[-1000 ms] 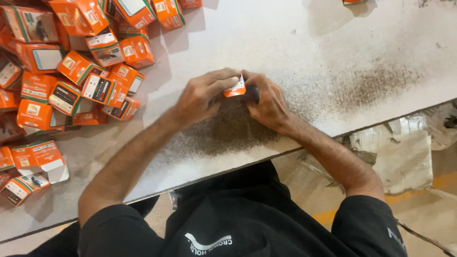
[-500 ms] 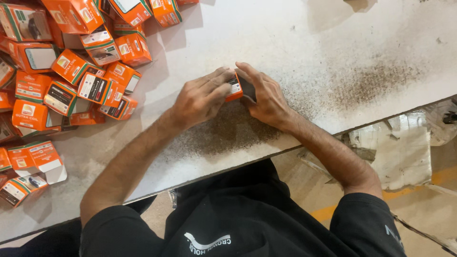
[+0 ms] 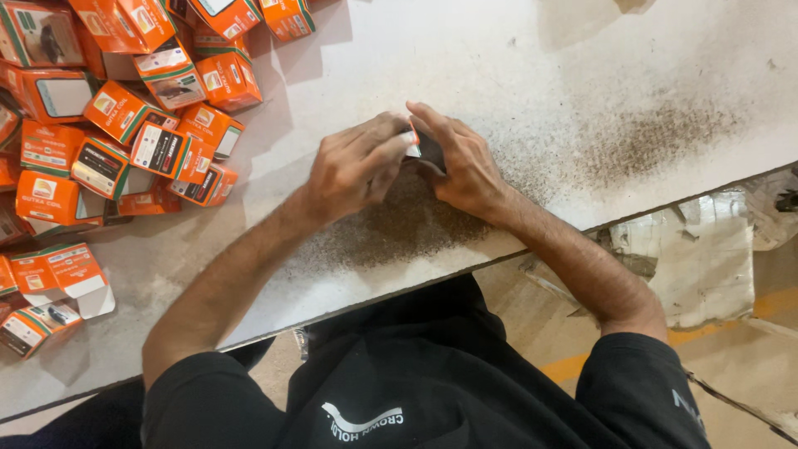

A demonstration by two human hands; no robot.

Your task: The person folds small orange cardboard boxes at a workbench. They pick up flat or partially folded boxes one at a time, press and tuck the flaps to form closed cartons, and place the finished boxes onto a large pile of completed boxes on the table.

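Observation:
My left hand [image 3: 359,164] and my right hand [image 3: 459,162] meet over the white table [image 3: 465,50], both closed around one small orange box [image 3: 413,146]. Only a sliver of the box's orange and white end shows between my fingers, along with a dark part beside it under my right fingers. The rest of the box is hidden by both hands. Dark speckled wear marks the tabletop just under my hands.
A heap of small orange boxes [image 3: 125,108] covers the table's left side, some with open flaps [image 3: 62,274]. The table's front edge runs diagonally below my forearms. Crumpled paper and cardboard [image 3: 706,249] lie on the floor at the right.
My hands have closed further over the small box, so less of its orange face shows than before. They stay in the same spot on the table.

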